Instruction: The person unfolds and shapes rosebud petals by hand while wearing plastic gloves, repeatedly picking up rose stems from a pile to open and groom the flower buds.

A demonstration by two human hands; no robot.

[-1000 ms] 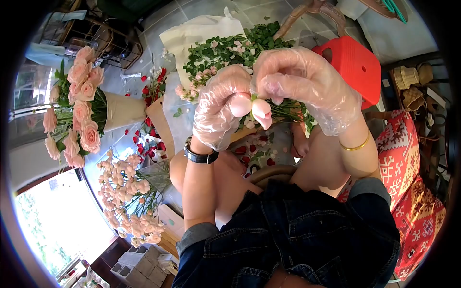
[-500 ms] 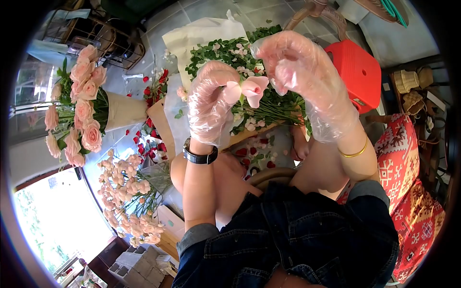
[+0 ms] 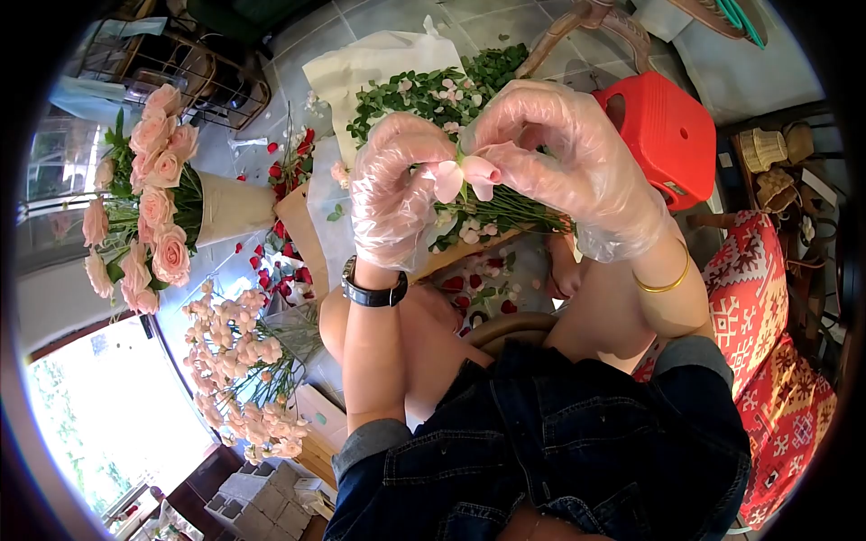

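Note:
Both my hands wear clear plastic gloves. My left hand [image 3: 395,191] is closed around the base of a pale pink rose [image 3: 479,177], whose bloom points to the right and has some petals folded outward. From the other side, my right hand [image 3: 582,171] pinches at the upper right edge of the same bloom, thumb and forefinger on a petal. The rose's stem is hidden by my left hand. Just beyond and below the bloom lies a bunch of small pink roses with green leaves [image 3: 397,97].
Pale wrapping paper [image 3: 347,77] lies under the bunch. Red petals [image 3: 287,270] litter the floor. On the left are a white bucket [image 3: 236,207] of pink roses and a bunch of peach blooms [image 3: 230,343]. A red stool [image 3: 663,131] and patterned red chair [image 3: 749,298] stand at right.
My right hand has come down and left from above the bunch, and its fingertips now meet the rose. My left hand has barely moved, still holding the rose.

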